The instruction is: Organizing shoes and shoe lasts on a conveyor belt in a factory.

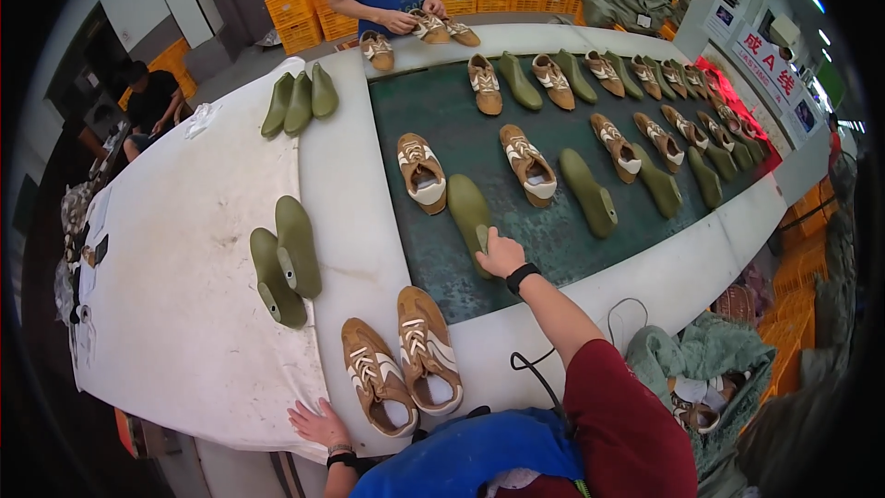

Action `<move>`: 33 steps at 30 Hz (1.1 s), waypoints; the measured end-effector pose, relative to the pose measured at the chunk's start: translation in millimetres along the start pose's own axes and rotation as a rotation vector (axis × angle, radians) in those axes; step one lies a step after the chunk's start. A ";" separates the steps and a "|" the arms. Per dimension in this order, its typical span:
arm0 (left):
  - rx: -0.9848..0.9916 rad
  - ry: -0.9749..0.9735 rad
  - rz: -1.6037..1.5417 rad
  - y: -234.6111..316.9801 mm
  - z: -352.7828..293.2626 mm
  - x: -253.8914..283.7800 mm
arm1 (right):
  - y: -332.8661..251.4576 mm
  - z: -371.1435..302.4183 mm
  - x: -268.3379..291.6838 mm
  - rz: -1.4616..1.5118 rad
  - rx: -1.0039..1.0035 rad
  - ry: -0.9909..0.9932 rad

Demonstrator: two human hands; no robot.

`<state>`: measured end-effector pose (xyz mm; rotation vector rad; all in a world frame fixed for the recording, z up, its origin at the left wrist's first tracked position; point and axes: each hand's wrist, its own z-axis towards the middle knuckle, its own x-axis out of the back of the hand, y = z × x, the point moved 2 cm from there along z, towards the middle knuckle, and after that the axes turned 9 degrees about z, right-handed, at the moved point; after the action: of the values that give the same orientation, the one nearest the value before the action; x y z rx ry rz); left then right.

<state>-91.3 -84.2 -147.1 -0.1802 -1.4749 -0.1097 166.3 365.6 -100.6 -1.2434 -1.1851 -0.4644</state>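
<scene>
Green shoe last (pixel 468 207), lying on the dark green belt (pixel 544 263) with its near end gripped by the curled fingers of the right hand (pixel 501 254). It lies well apart from the left hand (pixel 318 426), which is empty, fingers spread, at the edge of the white worktop (pixel 194 314). Two brown sneakers (pixel 430 350) stand between the hands.

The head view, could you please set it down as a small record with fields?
Right hand: gripping the near end of a green shoe last
Left hand: spread at the edge of the white cloth, holding nothing
Nearest shoes: two brown-and-white sneakers, side by side
Dark green surface: rows of sneakers and lasts
Co-worker's hands: at another sneaker, far side
</scene>
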 end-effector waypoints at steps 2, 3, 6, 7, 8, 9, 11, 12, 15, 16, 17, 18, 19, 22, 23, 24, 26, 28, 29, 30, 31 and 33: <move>-0.022 0.011 -0.019 -0.2 -2.8 1.7 | -1.3 3.9 -2.6 0.014 -0.004 -0.013; -0.005 0.009 -0.022 -1.4 -4.0 1.6 | -1.4 5.9 -4.4 0.028 -0.013 -0.028; -0.006 0.027 -0.048 -4.7 -2.9 0.9 | 4.5 6.0 -7.0 0.040 -0.021 -0.042; -0.003 0.029 -0.060 -6.0 -3.1 0.8 | 4.0 9.1 -9.1 0.028 0.001 -0.055; 0.005 0.032 -0.072 -6.9 -3.4 1.8 | 2.3 12.6 -11.4 0.024 -0.026 -0.084; 0.040 0.024 -0.072 -6.2 -3.5 2.4 | 1.2 15.5 -13.1 0.018 -0.050 -0.116; 0.009 0.031 -0.105 -4.8 -3.2 3.1 | 1.2 16.8 -8.3 0.045 -0.067 -0.134; -0.013 0.043 -0.116 -3.5 -2.2 2.3 | 9.6 20.6 -11.3 0.034 -0.043 -0.107; -0.017 0.098 -0.136 0.5 -1.7 -1.3 | 7.5 16.6 -3.5 0.015 -0.032 -0.121; 0.038 0.091 -0.133 -0.7 -4.3 -1.4 | 11.0 17.8 -5.7 -0.009 -0.034 -0.146; 0.021 0.107 -0.157 0.3 -5.4 -0.7 | 9.7 16.6 -6.5 -0.049 -0.016 -0.148; 0.004 0.124 -0.179 0.2 -6.2 1.1 | -0.5 17.7 -4.3 -0.157 0.015 -0.192; 0.045 0.118 -0.177 -2.8 -8.7 2.9 | -10.8 17.0 -1.5 -0.266 0.042 -0.231; 0.022 0.124 -0.183 -3.0 -11.5 10.8 | -55.6 13.5 22.3 -0.460 0.176 -0.281; 0.004 0.115 -0.186 -4.4 -14.2 9.9 | -79.6 5.8 34.7 -0.415 0.260 -0.275; 0.004 0.122 -0.174 -3.5 -11.5 9.9 | -84.7 3.8 36.0 -0.235 0.448 -0.207; -0.019 0.116 -0.156 1.6 -2.3 3.5 | -113.5 -15.4 34.4 -0.040 0.511 -0.189; -0.048 0.102 -0.119 -7.1 -0.3 -8.6 | -137.0 -47.5 22.6 0.061 0.531 -0.291; -0.063 0.104 -0.094 -11.6 1.5 -11.8 | -136.6 -64.8 15.2 0.066 0.544 -0.366; -0.055 0.089 -0.070 -18.7 3.9 -17.7 | -146.7 -91.7 23.2 0.041 0.504 -0.440; -0.057 0.077 -0.049 -22.8 6.5 -20.3 | -132.9 -111.0 23.8 0.066 0.543 -0.397; -0.087 0.052 0.022 -26.0 13.9 -25.8 | -96.2 -149.5 46.9 0.163 0.416 -0.255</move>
<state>-112.0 -108.1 -170.2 -0.2617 -1.4175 -0.1599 170.2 214.8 4.5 -1.0425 -1.3016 0.0667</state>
